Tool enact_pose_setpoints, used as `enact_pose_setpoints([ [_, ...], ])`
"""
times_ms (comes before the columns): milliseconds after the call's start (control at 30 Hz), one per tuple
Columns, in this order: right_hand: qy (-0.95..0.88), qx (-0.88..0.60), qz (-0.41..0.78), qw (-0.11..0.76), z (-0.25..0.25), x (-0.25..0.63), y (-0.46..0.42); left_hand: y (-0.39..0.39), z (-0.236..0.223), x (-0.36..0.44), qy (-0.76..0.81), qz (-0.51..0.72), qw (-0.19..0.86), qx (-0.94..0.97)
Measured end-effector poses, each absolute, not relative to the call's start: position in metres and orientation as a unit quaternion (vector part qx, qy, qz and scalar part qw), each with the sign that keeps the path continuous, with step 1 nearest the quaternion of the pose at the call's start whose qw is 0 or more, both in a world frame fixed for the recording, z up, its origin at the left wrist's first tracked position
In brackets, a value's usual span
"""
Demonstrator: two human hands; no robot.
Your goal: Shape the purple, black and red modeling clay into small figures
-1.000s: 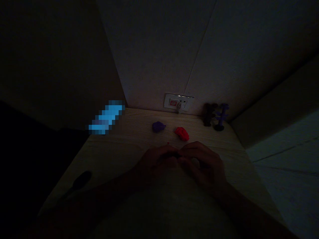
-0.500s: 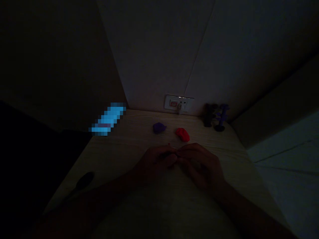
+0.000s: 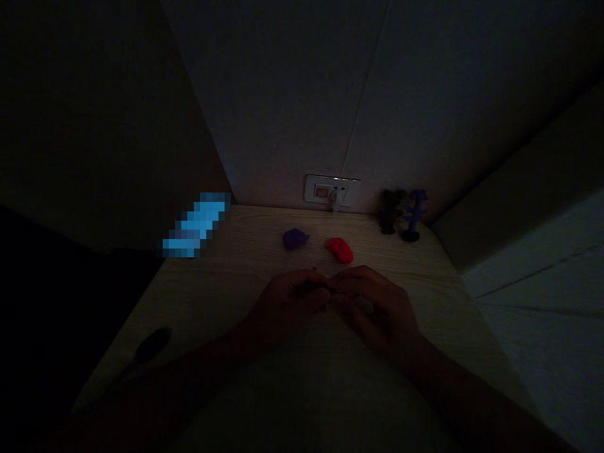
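Observation:
In dim light, my left hand [image 3: 295, 299] and my right hand [image 3: 375, 308] meet above the wooden tabletop [image 3: 212, 302]. Thumbs and fingers of both are pinched together at the tips. Whatever sits between them is small and dark, and I cannot make out what it is. Just beyond the fingertips lies a soft-looking red lump [image 3: 340, 250], like modelling clay. Left of it rests a similar purple lump [image 3: 295, 239]. A tiny red bit [image 3: 314, 268] lies right behind my left fingers.
A wall socket [image 3: 332, 190] with a plug in it is behind the lumps. Two small upright figures, one dark [image 3: 391, 212] and one purple [image 3: 415, 214], stand at the back right. A glowing blurred screen [image 3: 195, 225] is at the left edge. A dark spoon-shaped object [image 3: 153, 345] lies near my left forearm.
The whole view has shifted slightly, so everything appears a little further left. Both hands stay together with their fingertips pinched, and the lumps have not moved on the table.

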State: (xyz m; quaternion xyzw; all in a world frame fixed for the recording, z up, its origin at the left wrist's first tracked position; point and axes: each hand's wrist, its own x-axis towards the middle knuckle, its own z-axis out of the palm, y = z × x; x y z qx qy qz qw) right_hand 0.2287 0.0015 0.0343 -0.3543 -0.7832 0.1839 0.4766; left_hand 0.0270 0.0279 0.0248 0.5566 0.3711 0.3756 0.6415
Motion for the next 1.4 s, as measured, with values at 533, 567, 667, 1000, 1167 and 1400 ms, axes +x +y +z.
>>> enact_pose_setpoints([
  [533,-0.794,-0.345,0.152,0.477,0.033,0.229,0.002,0.032,0.028,0.027,0.396,0.373,0.645,0.537],
  [567,-0.799,-0.339,0.150,0.473,0.033,0.229,0.002,0.032,0.027,0.026,0.397,0.367,0.642,0.544],
  [667,-0.802,-0.343,0.149,0.467,0.034,0.229,0.003,0.030,0.024,0.025,0.393,0.354,0.632,0.566],
  [1000,-0.794,-0.350,0.167,0.468,0.031,0.229,0.002,0.028,0.023,0.024,0.357,0.323,0.595,0.644],
  [1167,-0.780,-0.356,0.203,0.472,0.030,0.228,0.004,0.030,0.019,0.022,0.344,0.329,0.605,0.638],
  [1400,-0.743,-0.372,0.265,0.489,0.026,0.231,0.006,0.027,0.022,0.022,0.346,0.297,0.605,0.653],
])
